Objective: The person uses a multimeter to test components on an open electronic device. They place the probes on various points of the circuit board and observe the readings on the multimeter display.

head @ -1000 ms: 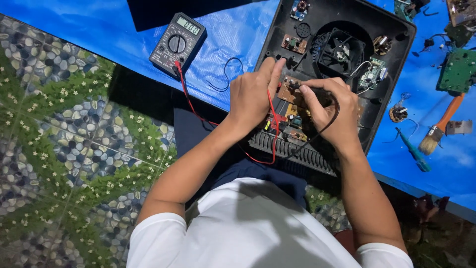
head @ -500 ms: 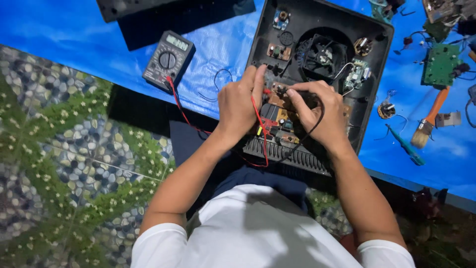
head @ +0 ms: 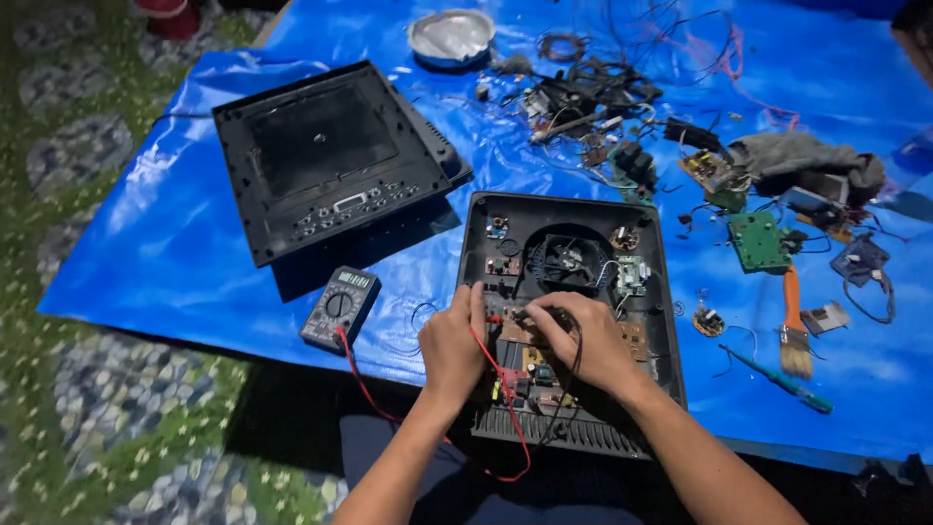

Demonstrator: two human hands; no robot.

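Both hands, left hand and right hand, sit inside the open case. Ahead of them the fan and small boards crowd the case. Left of the left hand lies the meter, with bare tarp beyond. Right of the right hand lie a brush and screwdriver.

Blue tarp; black casing; red lead; green board.

Makeshift floor repair spot: blue tarp over patterned carpet, scattered circuit boards.
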